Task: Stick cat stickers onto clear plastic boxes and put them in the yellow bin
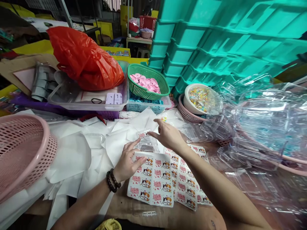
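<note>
The clear case point(149, 146) lies just beyond the sticker sheet point(151, 183), label point(143, 135) at its far end. Left hand point(128, 160): open beside the case, no grip visible. Right hand point(168, 134): part-curled, thumb near the label; grip indeterminable. Uneven thumb pressure could crease the label.

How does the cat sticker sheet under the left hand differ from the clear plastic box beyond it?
The cat sticker sheet is opaque white, while the clear plastic box is see-through. The sheet is thin and larger; the box is smaller, with raised sides. The sheet carries rows of cats and pink lettering, while the box shows one sticker at its far end. Both bear pink print.
</note>
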Demonstrator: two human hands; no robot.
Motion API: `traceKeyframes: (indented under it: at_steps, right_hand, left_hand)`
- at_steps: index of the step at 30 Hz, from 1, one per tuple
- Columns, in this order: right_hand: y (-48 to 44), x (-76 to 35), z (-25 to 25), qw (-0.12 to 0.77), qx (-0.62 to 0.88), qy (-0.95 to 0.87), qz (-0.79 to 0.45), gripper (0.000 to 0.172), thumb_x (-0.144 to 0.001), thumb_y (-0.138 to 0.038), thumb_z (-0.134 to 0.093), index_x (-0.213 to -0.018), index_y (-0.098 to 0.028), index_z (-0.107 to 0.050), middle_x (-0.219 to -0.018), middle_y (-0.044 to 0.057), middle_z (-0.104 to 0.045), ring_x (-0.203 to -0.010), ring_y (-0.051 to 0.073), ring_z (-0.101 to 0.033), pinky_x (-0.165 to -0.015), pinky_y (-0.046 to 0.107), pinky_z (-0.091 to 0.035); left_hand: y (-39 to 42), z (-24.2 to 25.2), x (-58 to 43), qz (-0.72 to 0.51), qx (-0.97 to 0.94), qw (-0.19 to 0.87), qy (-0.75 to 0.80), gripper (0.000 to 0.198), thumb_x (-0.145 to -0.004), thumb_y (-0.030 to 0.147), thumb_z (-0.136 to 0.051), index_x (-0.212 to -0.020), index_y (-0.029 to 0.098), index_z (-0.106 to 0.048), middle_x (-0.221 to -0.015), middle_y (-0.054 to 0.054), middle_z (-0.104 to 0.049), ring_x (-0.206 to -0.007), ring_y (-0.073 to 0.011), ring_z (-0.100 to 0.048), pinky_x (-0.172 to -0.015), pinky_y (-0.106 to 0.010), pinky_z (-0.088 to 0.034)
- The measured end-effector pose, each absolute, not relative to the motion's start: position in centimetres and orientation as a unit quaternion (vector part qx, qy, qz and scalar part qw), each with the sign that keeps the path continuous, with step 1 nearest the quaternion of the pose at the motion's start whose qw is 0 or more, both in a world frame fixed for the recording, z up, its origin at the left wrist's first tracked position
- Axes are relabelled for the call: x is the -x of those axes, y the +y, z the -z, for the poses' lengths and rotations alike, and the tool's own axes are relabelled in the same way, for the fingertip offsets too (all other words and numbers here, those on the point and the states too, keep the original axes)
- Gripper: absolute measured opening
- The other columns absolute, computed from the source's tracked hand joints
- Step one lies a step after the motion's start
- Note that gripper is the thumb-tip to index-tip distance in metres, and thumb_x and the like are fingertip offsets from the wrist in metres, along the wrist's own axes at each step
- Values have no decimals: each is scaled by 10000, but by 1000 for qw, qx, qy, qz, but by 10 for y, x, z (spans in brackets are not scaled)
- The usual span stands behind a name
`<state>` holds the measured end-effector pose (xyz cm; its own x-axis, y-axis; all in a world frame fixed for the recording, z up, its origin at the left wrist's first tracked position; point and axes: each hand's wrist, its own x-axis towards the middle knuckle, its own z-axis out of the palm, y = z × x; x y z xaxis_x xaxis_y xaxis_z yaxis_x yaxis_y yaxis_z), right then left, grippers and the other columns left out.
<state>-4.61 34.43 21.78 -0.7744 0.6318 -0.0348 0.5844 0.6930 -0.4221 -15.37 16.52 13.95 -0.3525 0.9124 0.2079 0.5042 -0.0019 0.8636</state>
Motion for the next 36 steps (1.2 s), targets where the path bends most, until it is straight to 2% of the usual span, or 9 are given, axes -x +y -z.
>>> traceKeyframes:
  at_steps: [3, 7, 9, 12, 16, 21, 27, 31, 36]
  right_hand:
    - [324, 16, -230, 0, 198, -895, -399, 505, -714, -438, -811, -1127, -194, -654, -1052, 87, -713, -906, 227, -670, -775, 325, -524]
    - [300, -11, -238, -12, 259, -813, -521, 293, -734, -358, -775, -934, -186, -650, -869, 35, -728, -757, 190, -670, -647, 276, -509]
    - [292, -18, -242, 14, 276, -816, -508, 238, -760, -339, -748, -914, -185, -651, -858, 40, -733, -751, 190, -665, -642, 273, -498]
    - [280, -23, -249, 11, 250, -842, -478, 164, -845, -338, -665, -914, -190, -678, -798, 35, -728, -704, 171, -644, -617, 261, -470]
    - [270, -30, -247, 75, 237, -820, -515, 268, -778, -401, -749, -928, -193, -674, -882, 42, -707, -791, 176, -640, -676, 273, -496]
    - [262, -41, -228, 171, 293, -705, -622, 415, -693, -540, -797, -776, -188, -593, -695, -4, -615, -648, 149, -584, -605, 281, -471]
    - [247, -48, -223, 163, 294, -747, -573, 464, -785, -615, -683, -668, -189, -541, -620, -22, -539, -580, 114, -484, -537, 250, -382]
    - [239, -47, -227, 154, 273, -791, -526, 428, -820, -583, -660, -670, -194, -565, -637, -8, -571, -609, 127, -508, -564, 253, -404]
    - [237, -50, -225, 152, 269, -802, -511, 319, -784, -501, -729, -752, -191, -661, -718, 18, -670, -673, 150, -587, -620, 262, -465]
  left_hand:
    - [159, -151, 156, -517, -509, 204, 657, 214, -906, 373, -616, -897, 189, -727, -1256, -114, -675, -1187, -276, -560, -1031, -431, -449]
    - [150, -169, 158, -503, -450, 284, 681, 387, -929, 496, -554, -800, 160, -696, -784, -57, -703, -772, -197, -651, -721, -308, -546]
    - [146, -179, 159, -520, -433, 279, 681, 426, -788, 534, -726, -990, 160, -698, -952, -75, -725, -847, -210, -668, -695, -289, -556]
    - [142, -192, 158, -539, -446, 277, 658, 831, -525, 447, -923, -1259, 209, -613, -1150, -92, -709, -945, -242, -686, -727, -304, -584]
    - [137, -197, 158, -521, -385, 423, 634, 483, -620, 467, -865, -967, 161, -724, -727, -31, -734, -610, -183, -688, -582, -290, -584]
    - [128, -195, 165, -523, -343, 437, 647, 433, -577, 514, -869, -728, 142, -707, -682, -65, -739, -616, -212, -695, -573, -316, -583]
    - [124, -216, 167, -418, -577, 194, 674, 537, -582, 409, -898, -1081, 265, -757, -1061, -54, -768, -1022, -285, -679, -943, -427, -515]
    - [129, -220, 158, -345, -582, 329, 659, 215, -733, 419, -786, -786, 211, -779, -722, -26, -759, -687, -192, -688, -675, -282, -512]
    - [134, -209, 157, -341, -564, 426, 620, 230, -739, 405, -761, -746, 176, -745, -691, -17, -730, -626, -154, -635, -572, -224, -446]
